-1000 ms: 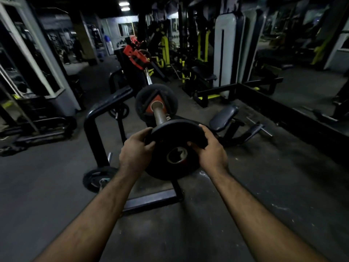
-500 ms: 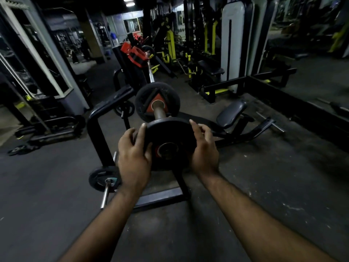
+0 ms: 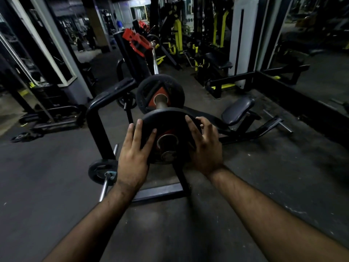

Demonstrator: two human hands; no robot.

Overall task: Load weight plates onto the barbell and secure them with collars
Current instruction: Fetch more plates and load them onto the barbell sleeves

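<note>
Two plates sit on the barbell sleeve (image 3: 161,104), which points toward the camera from the 12 o'clock direction. Farther along it is the rear plate (image 3: 160,91), black with a red centre. Nearer the sleeve's end, the front plate (image 3: 166,127) is threaded on, with the metal tip of the sleeve showing through its bore.

Both palms press flat on this front plate's face. At its 9 o'clock edge, the left hand (image 3: 133,156) lies with fingers (image 3: 138,133) straight and spread wide, tips pointing to 12 o'clock; the index fingertip lies on the plate's face and the others reach past the rim. At 3 o'clock the right hand (image 3: 204,148) has fingers (image 3: 190,127) loosely splayed and slightly curled, tips reaching up toward the plate's upper rim. Neither hand wraps the rim; the plate lies between the two palms.

Red collars (image 3: 137,41) rest on the rack (image 3: 130,59) at 11 o'clock, well apart from both hands. Another small plate (image 3: 100,170) on a bar lies on the floor (image 3: 47,176) at 8 o'clock.
</note>
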